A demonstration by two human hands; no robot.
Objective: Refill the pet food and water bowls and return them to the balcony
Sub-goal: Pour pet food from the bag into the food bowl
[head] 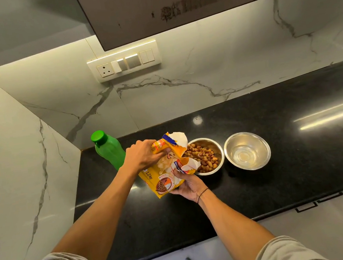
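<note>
Kibble is already heaped in the round stainless-steel food bowl (206, 155), which stands on the black polished stone counter (280, 158) just beside a second round steel bowl (247, 150) holding clear water. Over the food bowl's near-left rim a yellow printed pet-food pouch (167, 168) is held tilted, its long axis running from lower left up to upper right and its torn, white-lined mouth pointed at the kibble. The pouch's upper edge is gripped by the left hand (142, 156), fingers curled over it, while its underside is cupped and pinched by the right hand (188, 184). A green plastic bottle with a green screw cap (108, 149) stands upright behind the left forearm, near the marble-patterned wall. Pouring is judged to be nearly finished. Pellets could be scattered across the counter if the ragged mouth is tipped further, since the bowl looks close to full; the bottle could be knocked over by the left elbow when the pouch is set down
</note>
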